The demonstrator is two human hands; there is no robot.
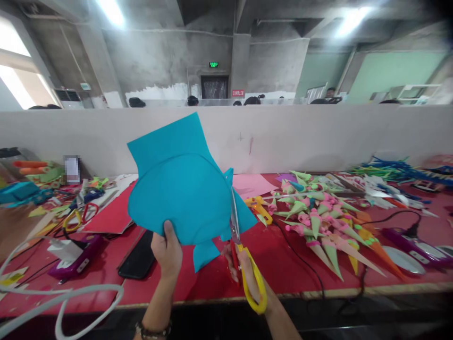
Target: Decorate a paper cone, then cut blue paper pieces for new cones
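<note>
A blue sheet of craft paper (177,193) with a drawn curved outline is held up above the red table. My left hand (167,248) pinches its lower edge, thumb on the near face. In my right hand (247,271) are scissors (257,295) with one yellow and one red handle. Their blades point upward and lie at the sheet's right edge, along the curve. Partly cut strips of the same blue paper hang at the right and below. Behind my left wrist a black phone (137,257) lies on the table.
Right of the scissors are an orange glue gun (260,208) and a heap of small paper cones (316,217). Purple power strips (76,257) with cables lie at both sides. Red sheets (113,210) and another pair of scissors (85,212) are on the left. A white partition (300,141) stands behind.
</note>
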